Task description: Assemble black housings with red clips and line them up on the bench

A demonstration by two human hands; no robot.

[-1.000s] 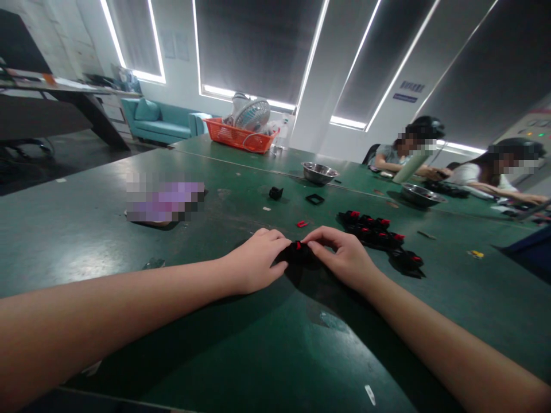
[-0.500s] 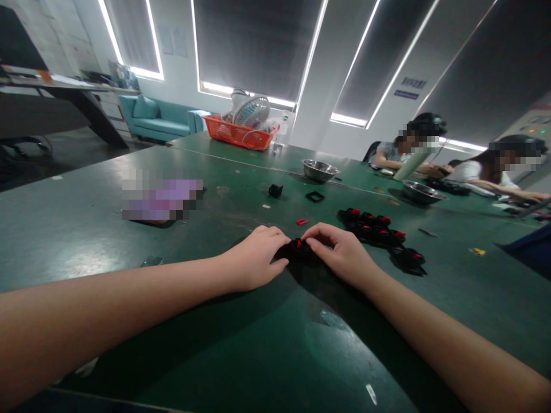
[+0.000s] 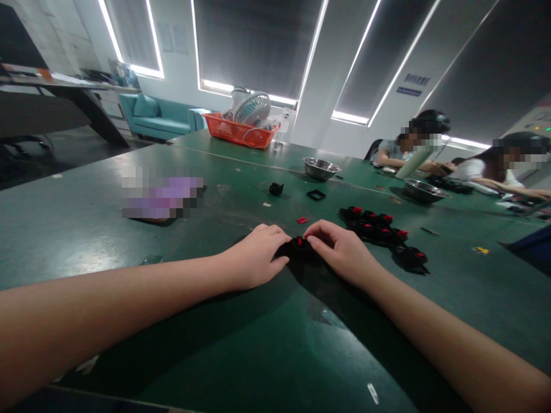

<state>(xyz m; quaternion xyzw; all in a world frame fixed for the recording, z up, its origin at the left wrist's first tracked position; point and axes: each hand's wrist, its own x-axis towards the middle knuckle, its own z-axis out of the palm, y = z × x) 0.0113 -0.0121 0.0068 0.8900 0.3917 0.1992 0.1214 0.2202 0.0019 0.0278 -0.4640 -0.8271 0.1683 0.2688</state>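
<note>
Between my hands on the green table is a small black plastic part with a red piece (image 3: 300, 241) in its top. My left hand (image 3: 259, 256) grips its left side, the fingers reaching over it and the thumb in front. On the other side, my right hand (image 3: 340, 248) pinches at the red piece with thumb and fingertips. A loose red clip (image 3: 302, 220) lies just beyond the hands. Right of my right hand sit several similar black parts with red pieces (image 3: 373, 225), and one more (image 3: 411, 258) lies nearer.
A black block (image 3: 276, 189) and a flat black frame (image 3: 316, 195) lie farther back. Two steel bowls stand beyond, one (image 3: 322, 168) near the middle. An orange basket (image 3: 241, 131) holds a fan. A blurred purple object (image 3: 166, 198) lies left. Two people sit at the right.
Both hands stay almost where they were, around the black part. The right fingertips have shifted very slightly at the red piece. The view has moved a little.
</note>
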